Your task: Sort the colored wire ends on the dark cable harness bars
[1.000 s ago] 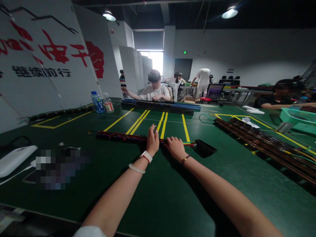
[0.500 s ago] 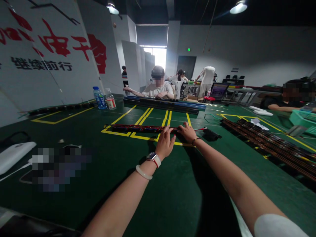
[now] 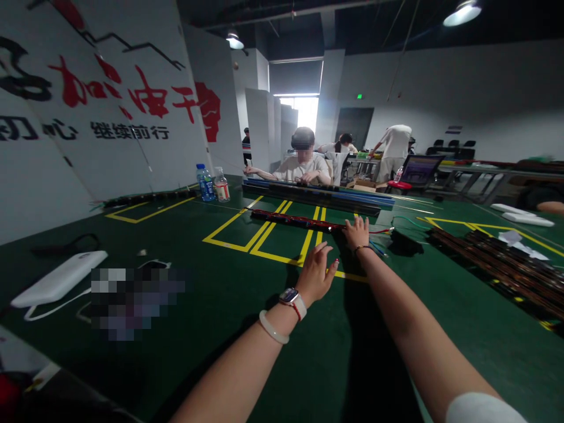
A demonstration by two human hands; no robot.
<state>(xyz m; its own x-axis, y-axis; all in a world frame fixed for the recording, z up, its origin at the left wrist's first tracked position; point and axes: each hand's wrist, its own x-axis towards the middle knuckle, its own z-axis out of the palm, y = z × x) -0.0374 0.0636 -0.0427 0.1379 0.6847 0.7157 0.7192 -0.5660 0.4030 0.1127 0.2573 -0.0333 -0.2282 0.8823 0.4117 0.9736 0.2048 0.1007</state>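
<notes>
At the left, a white device [image 3: 61, 278] is lying on the green table [image 3: 317, 364], and 2 bottles [image 3: 205, 183] are standing farther back. Next, the dark wire bundle [image 3: 291, 220] is lying across the yellow tape lines [image 3: 229, 245], looking straight and, in my judgement, largely placed. In front of it, the left hand [image 3: 315, 273] is hanging apart from the bundle, its fingers loosely spread and gripping nothing. Farther right, the right hand [image 3: 356, 233] is resting over the bundle's right end; whether it is gripping or only pressing, I cannot tell. Beyond it, loose wires [image 3: 378, 248] are sticking out towards a black piece [image 3: 406, 244], so that end is seeming unfinished. At the far right, dark strips [image 3: 493, 258] are lying stacked
</notes>
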